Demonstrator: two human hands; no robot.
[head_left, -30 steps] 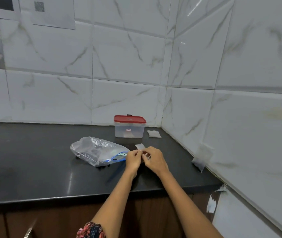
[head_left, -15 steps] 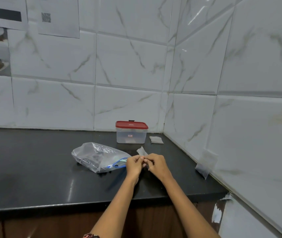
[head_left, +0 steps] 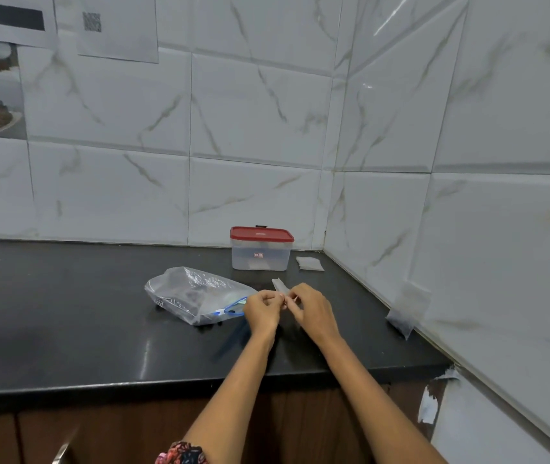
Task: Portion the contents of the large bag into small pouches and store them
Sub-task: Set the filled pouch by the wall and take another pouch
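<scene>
A large clear zip bag (head_left: 196,293) with a blue seal lies on its side on the black counter (head_left: 66,313). Just right of its mouth, my left hand (head_left: 262,311) and my right hand (head_left: 312,309) meet and pinch a small clear pouch (head_left: 280,285) between their fingertips; its upper corner sticks up above the fingers, the rest is hidden. Behind them stands a clear box with a red lid (head_left: 261,248), closed. Another small pouch (head_left: 309,263) lies flat to the right of the box.
A further small pouch (head_left: 404,311) leans against the right tiled wall. The counter sits in a corner, with tiled walls behind and to the right. Its front edge runs below my forearms, above wooden cabinet doors. Papers hang on the wall at upper left.
Both hands stay together on the small pouch, with only slight finger movement. The view has shifted a little; the bag and the box have not moved.
</scene>
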